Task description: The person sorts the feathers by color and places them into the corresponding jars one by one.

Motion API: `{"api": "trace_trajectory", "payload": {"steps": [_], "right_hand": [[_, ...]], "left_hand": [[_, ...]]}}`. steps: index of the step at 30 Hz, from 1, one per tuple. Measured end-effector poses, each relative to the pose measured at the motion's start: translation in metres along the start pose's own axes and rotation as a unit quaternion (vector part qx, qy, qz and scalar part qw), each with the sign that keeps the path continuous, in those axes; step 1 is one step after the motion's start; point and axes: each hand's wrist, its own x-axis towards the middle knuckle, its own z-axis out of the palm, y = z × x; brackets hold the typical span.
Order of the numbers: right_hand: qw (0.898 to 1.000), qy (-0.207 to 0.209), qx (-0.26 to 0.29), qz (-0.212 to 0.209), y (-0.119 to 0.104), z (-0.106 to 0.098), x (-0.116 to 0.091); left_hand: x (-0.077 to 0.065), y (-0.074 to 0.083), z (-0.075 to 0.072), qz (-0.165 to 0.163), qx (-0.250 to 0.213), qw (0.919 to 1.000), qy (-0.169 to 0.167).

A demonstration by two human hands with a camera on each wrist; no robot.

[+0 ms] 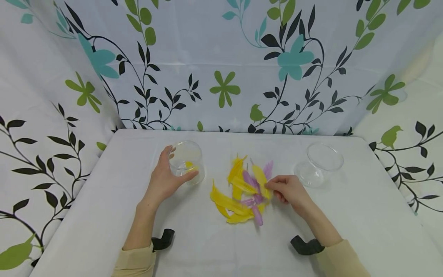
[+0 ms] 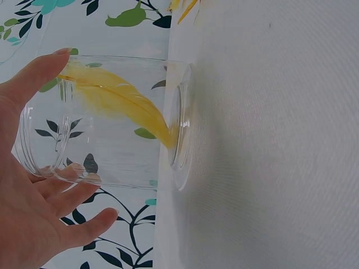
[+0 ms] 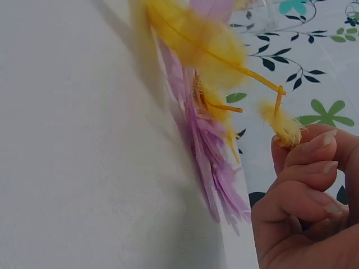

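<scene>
My left hand [image 1: 165,179] grips the side of a clear round container [image 1: 187,154], thumb on one side and fingers round the other. Inside it leans a yellow feather [image 2: 120,95], curved from the rim down to the base. Between thumb and index finger, my right hand [image 1: 290,191] pinches a yellow feather [image 1: 260,177] at the right of a feather pile. A fluffy yellow tuft [image 3: 287,130] shows at those fingertips in the right wrist view. Purple feathers [image 1: 257,198] and several other yellow feathers [image 1: 230,204] lie mixed in this pile.
A second clear container [image 1: 325,157] stands at the right on the white table [image 1: 214,250]. Behind the table hangs a leaf-patterned curtain [image 1: 194,50]. Black curved pieces [image 1: 164,239] sit at both wrists, by the sleeves.
</scene>
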Motion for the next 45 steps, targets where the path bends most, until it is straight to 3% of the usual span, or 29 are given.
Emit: {"api": "trace_trajectory", "payload": {"steps": [15, 27, 45], "right_hand": [[0.999, -0.023, 0.039, -0.021, -0.024, -0.004, 0.003], [0.993, -0.074, 0.071, -0.053, -0.076, 0.021, 0.013], [0.987, -0.124, 0.091, -0.033, -0.112, 0.056, 0.035]], "left_hand": [[-0.001, 0.001, 0.0, -0.001, 0.006, 1.0, 0.0], [0.0, -0.001, -0.001, -0.001, 0.005, 1.0, -0.001], [0.0, 0.0, -0.001, -0.014, 0.0, 0.9999, -0.008]]}}
